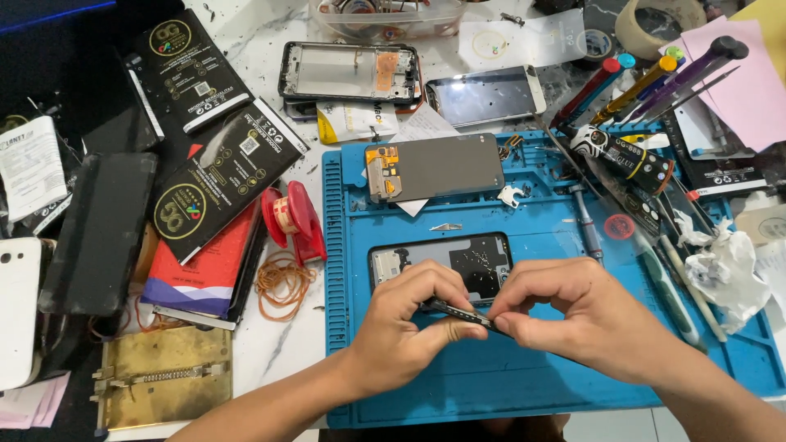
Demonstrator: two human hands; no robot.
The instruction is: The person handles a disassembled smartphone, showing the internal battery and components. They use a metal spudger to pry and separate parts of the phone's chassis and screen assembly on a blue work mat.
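Both hands' fingers [458, 288] pinch a thin dark strip [458, 312] above ribbed blue mat [540, 385].

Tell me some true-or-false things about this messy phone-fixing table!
1. Both hands, left hand and right hand, pinch a thin dark strip. True.
2. The work mat is green. False: it is blue.
3. An opened phone lies on the mat just beyond the hands. True.
4. The rubber bands lie on the mat. False: they lie on the tabletop left of it.
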